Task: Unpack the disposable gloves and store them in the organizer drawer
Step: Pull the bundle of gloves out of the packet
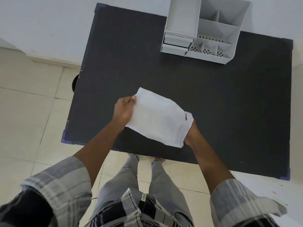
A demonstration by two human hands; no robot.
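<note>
Head view: white packet point(157, 117) held above black table point(213, 95), centre of frame. Left edge of packet pinched by left hand point(123, 110), thumb on top, fingers closed beneath. Right hand point(191, 133) tucked under packet's lower right end, fingers hidden; grip cannot be told. Grey organizer point(201, 28) seen at upper right of frame, on table's far edge, two drawers point(176, 45) shut on its left side.
</note>
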